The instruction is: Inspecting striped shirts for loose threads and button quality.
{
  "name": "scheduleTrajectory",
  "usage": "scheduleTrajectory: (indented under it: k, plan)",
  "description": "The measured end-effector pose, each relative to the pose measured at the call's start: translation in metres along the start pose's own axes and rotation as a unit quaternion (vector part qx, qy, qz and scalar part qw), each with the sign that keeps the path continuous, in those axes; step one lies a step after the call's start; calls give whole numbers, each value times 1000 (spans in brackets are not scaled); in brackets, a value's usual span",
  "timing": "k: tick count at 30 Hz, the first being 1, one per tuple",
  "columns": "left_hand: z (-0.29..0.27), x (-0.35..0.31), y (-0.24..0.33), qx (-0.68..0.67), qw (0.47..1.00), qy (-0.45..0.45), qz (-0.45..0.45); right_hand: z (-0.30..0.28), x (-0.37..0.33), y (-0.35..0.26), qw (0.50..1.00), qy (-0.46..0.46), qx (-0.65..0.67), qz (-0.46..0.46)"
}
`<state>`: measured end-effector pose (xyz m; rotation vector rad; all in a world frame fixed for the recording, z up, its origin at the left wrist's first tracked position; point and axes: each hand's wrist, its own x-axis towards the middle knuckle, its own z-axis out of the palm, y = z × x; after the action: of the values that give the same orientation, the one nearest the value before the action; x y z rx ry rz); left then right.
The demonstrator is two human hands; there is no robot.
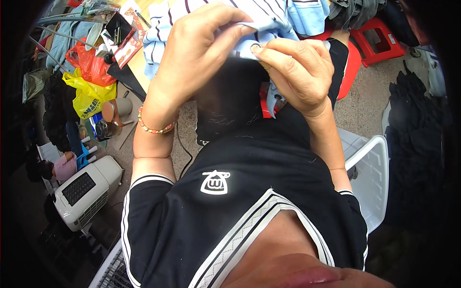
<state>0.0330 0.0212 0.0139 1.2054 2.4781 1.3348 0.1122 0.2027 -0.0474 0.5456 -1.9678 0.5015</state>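
Observation:
A light blue and white garment with dark stripes (161, 33) is pinched between my two hands at the top of the view. My left hand (204, 45) holds its edge between thumb and fingers. Close by on the right, my right hand (302, 67) grips the same edge, its thumb and forefinger beside a small round ring-like fastener (255, 48). Below my right hand shows a pale blue pointed thing (275, 101), with something red behind it; its kind is unclear. Part of the cloth is hidden behind my fingers.
A wooden table (138, 72) lies beneath the garment. Red (91, 62) and yellow plastic bags (91, 93) are at left, above a white pet-carrier-like box (89, 192). At right are a red stool (379, 43), a white plastic basket (377, 177) and dark cloth (413, 144).

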Motion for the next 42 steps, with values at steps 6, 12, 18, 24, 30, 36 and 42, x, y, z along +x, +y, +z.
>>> scheduleTrajectory:
  k: [6,12,18,24,30,36,42]
  plan:
    - [0,-11,-6,-134,987,15,-85,-8,15,7,999,0,-12,-50]
    - [7,-12,-14,-168,984,20,-63,-7,22,11,998,-2,-38,-58]
    - [15,-12,-10,-144,988,54,-28,-8,23,14,997,-38,-41,-45]
    - [19,-14,-14,-137,985,100,-23,-5,25,14,998,-60,-20,-32]
    - [19,-19,-8,-102,991,88,9,1,17,20,997,-42,58,18]
    - [25,-17,-14,-113,986,116,41,5,19,16,990,-19,116,84]
    - [29,-15,-16,-152,979,133,27,4,25,25,972,-89,189,110]
